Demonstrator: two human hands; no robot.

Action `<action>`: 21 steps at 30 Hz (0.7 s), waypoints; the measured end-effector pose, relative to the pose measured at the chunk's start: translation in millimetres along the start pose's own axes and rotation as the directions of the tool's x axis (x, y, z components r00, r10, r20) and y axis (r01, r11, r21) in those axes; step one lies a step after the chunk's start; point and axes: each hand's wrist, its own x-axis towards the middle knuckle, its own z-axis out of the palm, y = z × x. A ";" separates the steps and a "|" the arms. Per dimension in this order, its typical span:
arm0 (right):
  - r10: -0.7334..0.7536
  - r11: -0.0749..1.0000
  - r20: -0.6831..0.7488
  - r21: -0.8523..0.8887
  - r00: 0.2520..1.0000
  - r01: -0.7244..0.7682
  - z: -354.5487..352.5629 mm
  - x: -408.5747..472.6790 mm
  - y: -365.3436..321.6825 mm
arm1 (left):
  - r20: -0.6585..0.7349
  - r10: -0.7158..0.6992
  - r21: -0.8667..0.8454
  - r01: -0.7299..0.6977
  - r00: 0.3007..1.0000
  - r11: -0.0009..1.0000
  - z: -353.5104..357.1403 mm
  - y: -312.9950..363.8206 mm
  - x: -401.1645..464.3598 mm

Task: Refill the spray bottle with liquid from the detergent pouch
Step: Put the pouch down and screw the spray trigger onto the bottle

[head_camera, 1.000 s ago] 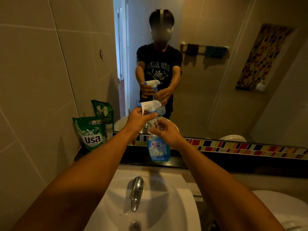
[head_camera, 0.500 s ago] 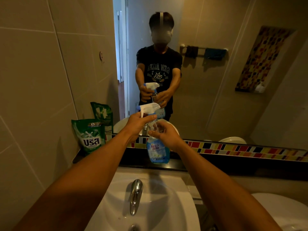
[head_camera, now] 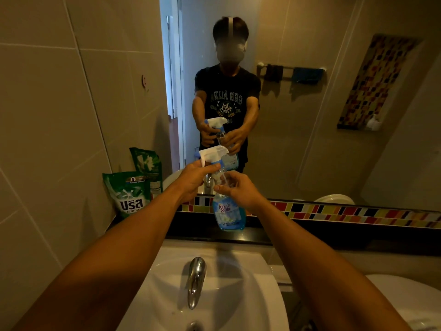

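A clear spray bottle [head_camera: 228, 215] with blue liquid in its lower part and a blue label hangs upright above the black ledge behind the sink. My left hand [head_camera: 194, 179] grips its white trigger head [head_camera: 213, 154]. My right hand [head_camera: 239, 189] wraps the bottle's clear neck and shoulder. A green detergent pouch [head_camera: 127, 194] stands on the ledge at the left, leaning on the tiled wall, a hand's width from my left arm.
A white sink [head_camera: 241, 278] with a chrome tap [head_camera: 195, 280] lies below my arms. A mirror behind the ledge [head_camera: 310, 237] shows a person holding the same bottle. A toilet lid [head_camera: 410, 299] is at the lower right.
The bottle and both hands have kept nearly the same place; the view has shifted slightly. My left hand stays on the trigger head and my right on the neck.
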 end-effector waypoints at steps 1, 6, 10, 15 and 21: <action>0.001 1.000 0.006 -0.001 1.000 -0.001 -0.9 1.4 -0.1 | 0.001 -0.008 -0.005 0.008 1.000 1.000 0.7 1.5 -0.7; -0.013 1.000 0.032 -0.011 0.999 0.013 -4.0 6.9 -2.4 | 0.000 0.025 -0.006 -0.025 1.000 1.000 -0.1 0.9 1.2; -0.003 1.000 0.026 -0.028 1.000 0.003 -5.9 11.0 0.1 | -0.017 0.033 0.011 -0.033 0.999 0.999 -0.4 1.7 3.4; 0.018 0.998 0.034 -0.059 0.999 -0.016 -9.8 16.6 2.7 | -0.001 0.000 -0.051 0.000 1.000 0.999 -1.0 2.3 2.5; -0.006 0.997 0.054 -0.078 0.999 0.011 -10.1 19.1 1.3 | -0.011 0.015 0.008 -0.015 1.000 1.000 -5.4 -1.1 6.0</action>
